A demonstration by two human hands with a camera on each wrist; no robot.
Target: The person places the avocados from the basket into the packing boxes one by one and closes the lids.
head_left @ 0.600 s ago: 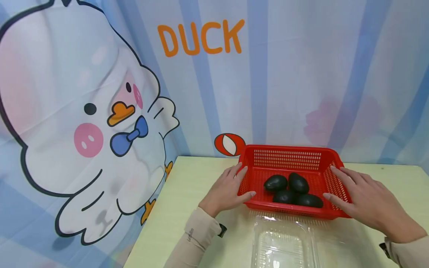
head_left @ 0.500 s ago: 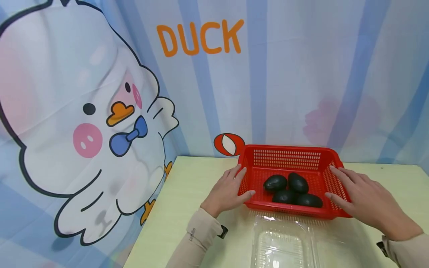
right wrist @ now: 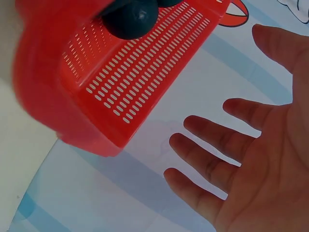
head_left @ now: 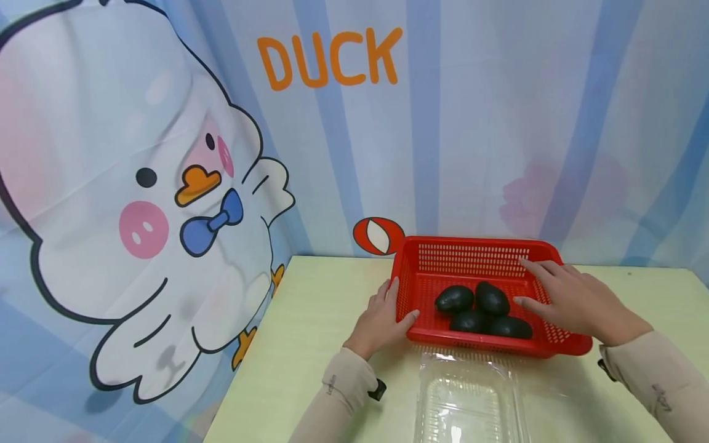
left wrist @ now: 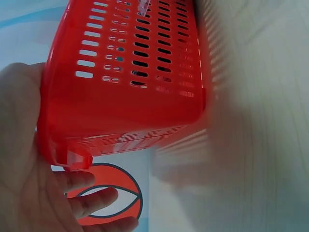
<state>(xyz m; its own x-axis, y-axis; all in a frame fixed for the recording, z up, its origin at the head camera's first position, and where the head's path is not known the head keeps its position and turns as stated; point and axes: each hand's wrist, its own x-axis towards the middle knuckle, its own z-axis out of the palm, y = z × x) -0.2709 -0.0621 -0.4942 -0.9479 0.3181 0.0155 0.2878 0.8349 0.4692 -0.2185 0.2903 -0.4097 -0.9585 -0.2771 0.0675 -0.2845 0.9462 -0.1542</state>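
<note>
Several dark avocados [head_left: 492, 299] lie together in a red plastic basket [head_left: 471, 246] with slotted walls. My left hand [head_left: 379, 323] is at the basket's front left corner. In the left wrist view its palm meets the red rim [left wrist: 48, 106], the thumb passes out of sight behind the rim, and the other fingers [left wrist: 96, 200] extend past the corner. My right hand [head_left: 576, 301] hovers over the basket's right side with its fingers spread and nothing held. In the right wrist view a gap separates that hand [right wrist: 260, 150] from the basket.
A clear plastic container [head_left: 465, 400] sits on the pale table [head_left: 316, 295] just in front of the basket. Behind the table hangs a curtain [head_left: 471, 123] printed with a duck.
My right hand has moved left and inward, from the basket's right rim to above its inside. The left hand has shifted slightly right. Basket and avocados keep their places.
</note>
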